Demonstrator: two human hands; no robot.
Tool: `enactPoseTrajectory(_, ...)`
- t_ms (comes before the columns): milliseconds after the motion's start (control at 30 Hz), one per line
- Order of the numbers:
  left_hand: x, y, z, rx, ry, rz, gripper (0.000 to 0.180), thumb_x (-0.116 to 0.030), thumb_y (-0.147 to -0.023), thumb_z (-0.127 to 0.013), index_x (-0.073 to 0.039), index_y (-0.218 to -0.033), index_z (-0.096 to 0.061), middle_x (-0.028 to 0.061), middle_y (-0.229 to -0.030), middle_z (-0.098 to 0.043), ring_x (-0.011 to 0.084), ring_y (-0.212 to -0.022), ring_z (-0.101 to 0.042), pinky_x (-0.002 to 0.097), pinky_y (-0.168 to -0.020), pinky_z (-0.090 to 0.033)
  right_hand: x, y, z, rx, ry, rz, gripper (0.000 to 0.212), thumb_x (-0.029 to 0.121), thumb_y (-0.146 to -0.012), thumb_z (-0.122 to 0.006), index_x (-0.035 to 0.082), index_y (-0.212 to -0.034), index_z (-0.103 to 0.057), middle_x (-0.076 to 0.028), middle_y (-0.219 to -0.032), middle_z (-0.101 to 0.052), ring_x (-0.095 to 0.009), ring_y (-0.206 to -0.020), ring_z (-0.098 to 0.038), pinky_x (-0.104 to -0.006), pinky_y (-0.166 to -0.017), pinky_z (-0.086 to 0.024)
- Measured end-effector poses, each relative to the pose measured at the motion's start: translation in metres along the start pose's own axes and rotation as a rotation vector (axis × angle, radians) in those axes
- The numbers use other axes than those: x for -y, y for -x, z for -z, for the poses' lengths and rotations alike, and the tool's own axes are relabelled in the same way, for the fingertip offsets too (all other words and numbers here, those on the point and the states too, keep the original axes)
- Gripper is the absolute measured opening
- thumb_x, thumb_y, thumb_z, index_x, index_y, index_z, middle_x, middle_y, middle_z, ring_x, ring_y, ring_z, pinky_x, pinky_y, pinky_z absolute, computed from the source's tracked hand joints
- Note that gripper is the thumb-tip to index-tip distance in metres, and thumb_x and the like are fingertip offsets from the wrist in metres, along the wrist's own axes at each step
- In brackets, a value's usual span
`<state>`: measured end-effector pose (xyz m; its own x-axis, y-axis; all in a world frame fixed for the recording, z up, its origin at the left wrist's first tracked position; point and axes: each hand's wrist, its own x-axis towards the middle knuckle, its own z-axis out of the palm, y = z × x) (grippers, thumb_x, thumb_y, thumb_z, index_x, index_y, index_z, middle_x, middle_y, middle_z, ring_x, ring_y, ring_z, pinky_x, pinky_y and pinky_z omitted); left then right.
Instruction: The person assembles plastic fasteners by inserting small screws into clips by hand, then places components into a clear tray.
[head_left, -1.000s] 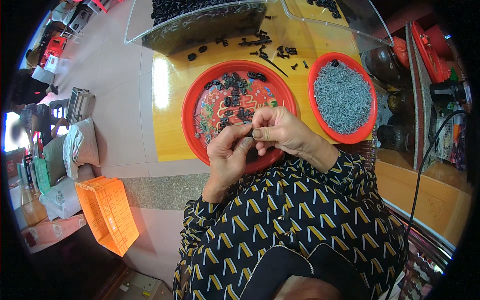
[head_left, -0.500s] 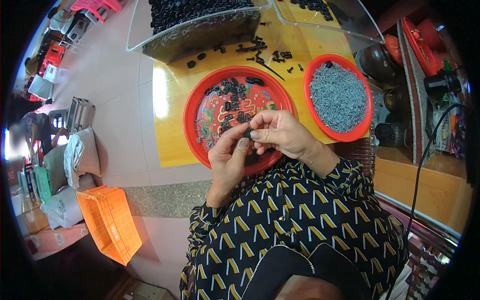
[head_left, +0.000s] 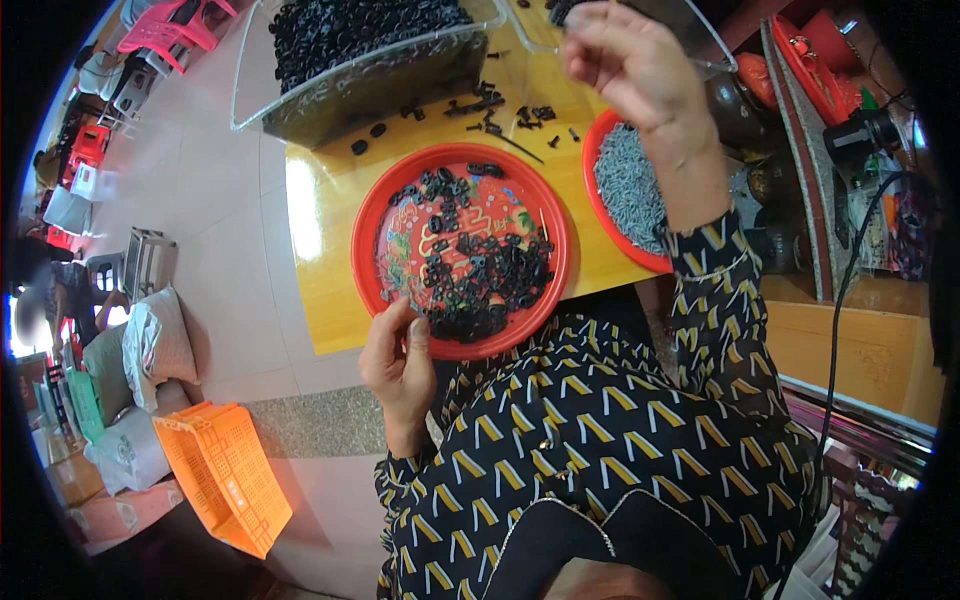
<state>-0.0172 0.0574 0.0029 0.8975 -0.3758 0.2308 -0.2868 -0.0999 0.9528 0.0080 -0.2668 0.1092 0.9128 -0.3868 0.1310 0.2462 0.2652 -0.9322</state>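
A round red tray point(head_left: 364, 215) with a printed pattern sits on the yellow tabletop, strewn with many small black plastic parts point(head_left: 505, 268). My left hand point(head_left: 398, 370) is by its lower left rim, thumb and forefinger a little apart, with no part visible between them. My right hand point(head_left: 645, 75) is raised over the clear box point(head_left: 715, 67) at the far right, which has black parts in it. Its fingers are loosely curled and somewhat apart, and I see nothing in them. Below my right forearm is a red bowl of grey screws point(head_left: 625, 185), partly covered.
A big clear bin point(head_left: 380, 85) heaped with black parts stands at the far left of the table. Loose black pieces point(head_left: 487, 105) lie between bin and tray. An orange crate point(head_left: 225, 475) is on the floor at left. A black cable point(head_left: 838, 330) hangs at right.
My hands were together over the tray with a small black part between their fingers. The right has moved up and away to the far clear box; the left has dropped back toward the tray's rim.
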Motion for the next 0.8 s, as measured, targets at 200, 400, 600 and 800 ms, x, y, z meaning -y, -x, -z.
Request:
enactPoseTrajectory(200,-0.018,-0.016,-0.010,0.075,0.243,0.080,0.028,0.003,-0.079,-0.054,0.003,-0.107,-0.051,0.0048,-0.084,-0.052,0.0088,-0.072,-0.048,0.0194,-0.063,-0.040,-0.030,0.076,-0.055,0.120,0.167,-0.294,0.007,0.005,-0.075,-0.057,-0.001,-0.079,-0.056,-0.005,-0.063,-0.056,-0.010,-0.053,-0.055,-0.0222,-0.047,-0.046)
enactPoseTrajectory(400,-0.023,-0.030,-0.018,0.318,0.167,-0.083,0.030,0.003,-0.073,-0.059,0.003,-0.103,-0.055,0.0062,-0.082,-0.052,0.0115,-0.072,-0.049,0.0213,-0.064,-0.040,-0.067,0.124,-0.074,0.259,0.075,-0.613,0.010,0.005,-0.076,-0.058,-0.002,-0.082,-0.054,-0.004,-0.068,-0.054,-0.008,-0.055,-0.054,-0.0197,-0.048,-0.047)
enactPoseTrajectory(600,-0.020,-0.033,-0.017,0.386,0.299,0.048,0.027,0.003,-0.070,-0.060,0.003,-0.097,-0.057,0.0074,-0.085,-0.054,0.0131,-0.077,-0.051,0.0230,-0.068,-0.041,-0.076,0.128,-0.072,0.188,-0.116,-0.645,0.011,0.006,-0.078,-0.057,-0.003,-0.085,-0.054,-0.005,-0.069,-0.055,-0.010,-0.058,-0.056,-0.0212,-0.051,-0.048)
enactPoseTrajectory(800,-0.007,-0.035,-0.023,0.362,0.694,0.314,0.027,0.003,-0.076,-0.058,0.006,-0.102,-0.053,0.0064,-0.086,-0.054,0.0100,-0.073,-0.053,0.0209,-0.064,-0.044,-0.080,0.127,-0.070,0.139,-0.358,-0.691,0.012,0.007,-0.084,-0.049,-0.003,-0.090,-0.052,-0.008,-0.076,-0.057,-0.014,-0.063,-0.059,-0.0259,-0.057,-0.051)
